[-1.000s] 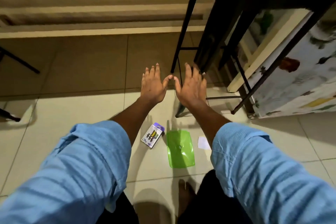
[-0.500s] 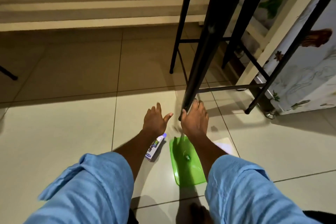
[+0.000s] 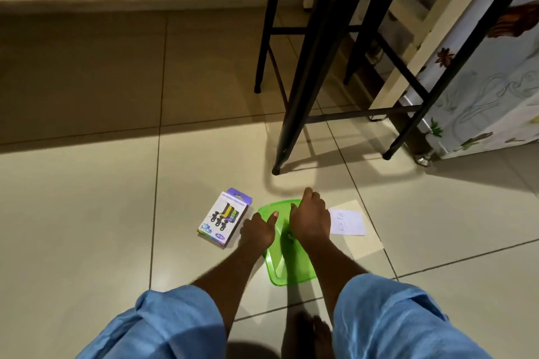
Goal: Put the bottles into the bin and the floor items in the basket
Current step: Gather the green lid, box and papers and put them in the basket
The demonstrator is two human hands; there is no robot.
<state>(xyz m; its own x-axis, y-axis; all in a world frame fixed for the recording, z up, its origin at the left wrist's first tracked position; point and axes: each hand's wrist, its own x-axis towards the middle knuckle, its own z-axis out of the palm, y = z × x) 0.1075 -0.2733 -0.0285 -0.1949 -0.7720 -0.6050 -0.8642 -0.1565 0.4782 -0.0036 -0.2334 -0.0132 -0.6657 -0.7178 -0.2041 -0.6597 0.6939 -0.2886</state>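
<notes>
A translucent green plastic lid [image 3: 291, 268] lies flat on the tiled floor in front of me. My right hand [image 3: 310, 218] rests on its far right part, fingers bent over the far edge. My left hand [image 3: 258, 229] sits at the lid's left edge, thumb on the green plastic, fingers curled under and hidden. A small purple and white product box [image 3: 224, 216] lies just left of my left hand, apart from it. A white paper slip [image 3: 347, 222] with handwriting lies on the floor right of my right hand. No bottle, bin or basket is in view.
A black metal stool frame [image 3: 294, 102] stands just beyond the lid, one leg foot close to my right hand. A cabinet with a floral cover [image 3: 481, 90] is at the right. My bare foot [image 3: 309, 335] is near the bottom edge. A wall base runs along the back.
Both hands dropped from raised and spread in the air down to the floor. They now rest on the green lid, and my view has moved closer to the floor.
</notes>
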